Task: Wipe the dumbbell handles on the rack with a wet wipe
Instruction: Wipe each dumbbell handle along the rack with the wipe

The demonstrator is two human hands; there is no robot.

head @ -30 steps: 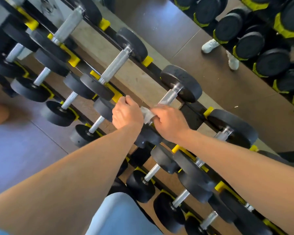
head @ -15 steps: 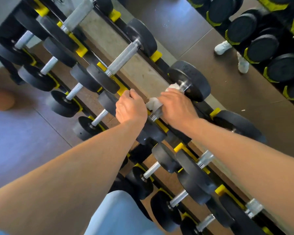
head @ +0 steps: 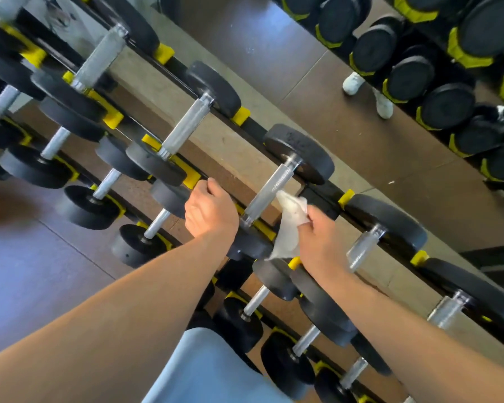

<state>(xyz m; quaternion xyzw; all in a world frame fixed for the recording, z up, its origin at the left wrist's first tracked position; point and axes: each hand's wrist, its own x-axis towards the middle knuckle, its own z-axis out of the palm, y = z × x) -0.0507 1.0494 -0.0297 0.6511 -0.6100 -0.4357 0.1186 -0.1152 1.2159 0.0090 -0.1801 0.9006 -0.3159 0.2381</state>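
Right hand (head: 322, 237) pulled wipe (head: 290, 225) off the handle (head: 269, 190).

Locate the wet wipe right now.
Head view, centre-right: the wet wipe hangs from the right hand, just right of the bare dumbbell handle.

Two bare forearms, no sleeves showing, light blue trouser leg (head: 213, 370) below
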